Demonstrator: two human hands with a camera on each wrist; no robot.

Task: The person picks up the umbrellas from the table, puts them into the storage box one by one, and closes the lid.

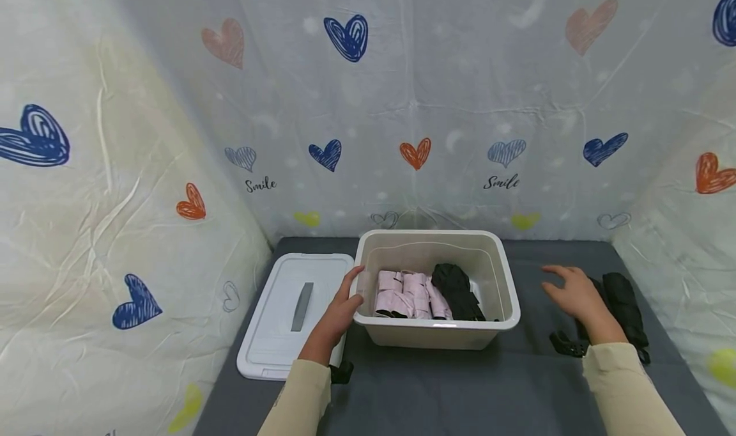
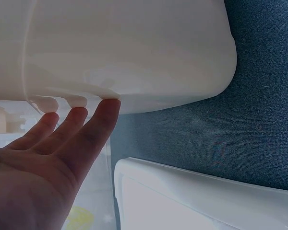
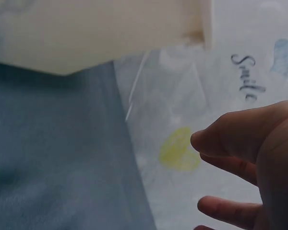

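Left grip point(image 1: 338, 309) touches bin point(image 1: 428, 337); right grip point(image 1: 579, 294) apart.

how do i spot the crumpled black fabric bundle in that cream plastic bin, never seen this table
On the dark grey cloth-covered table, find the open, rectangular cream plastic bin. Inside, right of the rolled pale pink bundles, lies the crumpled black fabric bundle. Its neighbours are mainly pink; it alone is black nearly all over.
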